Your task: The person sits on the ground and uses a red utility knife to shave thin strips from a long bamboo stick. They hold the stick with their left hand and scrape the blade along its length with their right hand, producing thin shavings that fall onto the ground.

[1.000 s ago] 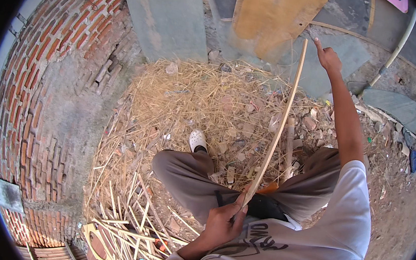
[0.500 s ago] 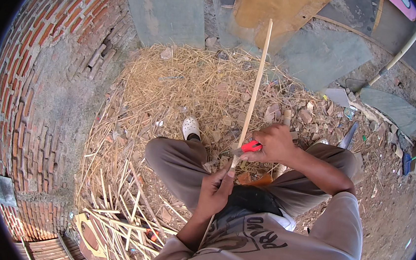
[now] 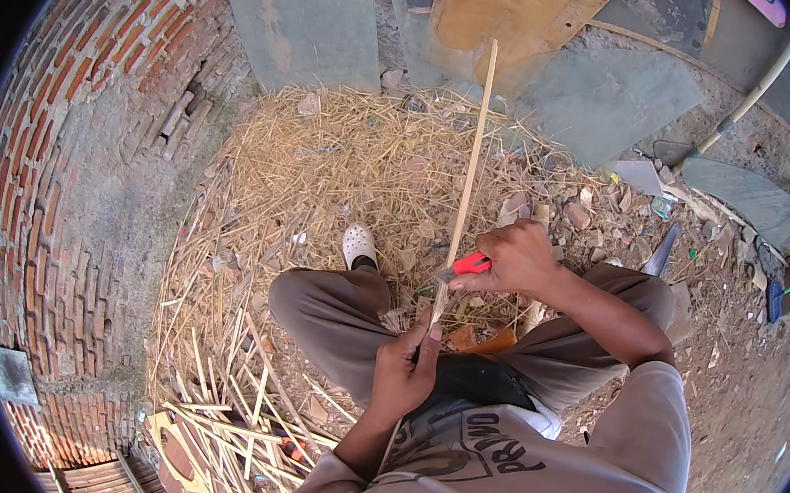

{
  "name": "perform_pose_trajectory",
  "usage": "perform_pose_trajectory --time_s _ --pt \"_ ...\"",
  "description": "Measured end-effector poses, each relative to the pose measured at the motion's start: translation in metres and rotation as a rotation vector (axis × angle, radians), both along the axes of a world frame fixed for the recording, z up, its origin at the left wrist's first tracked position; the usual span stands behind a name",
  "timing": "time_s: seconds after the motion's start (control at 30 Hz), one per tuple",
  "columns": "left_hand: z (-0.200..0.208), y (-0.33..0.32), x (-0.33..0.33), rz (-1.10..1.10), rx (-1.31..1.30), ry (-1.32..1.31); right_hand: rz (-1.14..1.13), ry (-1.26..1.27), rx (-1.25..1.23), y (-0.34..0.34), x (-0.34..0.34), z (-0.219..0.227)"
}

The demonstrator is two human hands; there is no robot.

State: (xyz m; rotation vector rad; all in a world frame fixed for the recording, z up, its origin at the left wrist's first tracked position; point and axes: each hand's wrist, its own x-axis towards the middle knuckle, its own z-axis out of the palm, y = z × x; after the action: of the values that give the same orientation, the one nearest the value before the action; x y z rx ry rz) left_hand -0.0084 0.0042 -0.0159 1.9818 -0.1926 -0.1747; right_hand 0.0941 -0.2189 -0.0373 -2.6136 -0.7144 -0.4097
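A long, pale, slim strip [image 3: 469, 178] (wood or bamboo, I can't say which) points away, its far end leaning slightly right. Partway along sits a red-handled knife [image 3: 472, 264], grey blade crosswise over it.

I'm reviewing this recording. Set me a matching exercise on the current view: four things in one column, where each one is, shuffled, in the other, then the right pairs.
Things
1. Red-handled knife
2. Long pale strip
3. White shoe
4. Heap of loose strips

Places
A. On a foot, beyond the left knee
B. On the ground at the picture's lower left
C. In the right hand
D. Gripped by the left hand, far end pointing away from the body

Pairs: 1-C, 2-D, 3-A, 4-B
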Motion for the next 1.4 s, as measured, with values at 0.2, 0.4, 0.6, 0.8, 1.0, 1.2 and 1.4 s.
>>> perform_pose_trajectory --time_s 0.2,0.4,0.6,0.8,1.0,1.2,1.4 --pt "0.003 0.000 -0.009 -0.035 -0.034 0.106 -0.411 0.122 -0.030 -0.044 0.063 -0.001" --pt "0.004 0.007 -0.017 0.024 -0.030 0.121 -0.260 0.158 -0.027 -0.023 0.045 -0.002" --pt "0.009 0.010 -0.021 -0.020 0.060 0.025 -0.299 0.153 -0.049 -0.026 0.038 0.001" --pt "0.002 -0.002 -0.026 -0.138 0.045 -0.047 -0.646 0.213 0.022 -0.094 0.095 -0.012" --pt "0.022 0.000 -0.044 -0.250 0.076 0.033 -0.962 0.219 0.194 -0.187 0.129 -0.004" --pt "0.024 -0.006 -0.048 -0.274 -0.006 0.098 -1.047 0.130 0.187 -0.208 0.136 0.013" --pt "0.028 0.000 -0.056 -0.298 -0.029 0.113 -1.118 0.195 0.233 -0.215 0.134 0.011"
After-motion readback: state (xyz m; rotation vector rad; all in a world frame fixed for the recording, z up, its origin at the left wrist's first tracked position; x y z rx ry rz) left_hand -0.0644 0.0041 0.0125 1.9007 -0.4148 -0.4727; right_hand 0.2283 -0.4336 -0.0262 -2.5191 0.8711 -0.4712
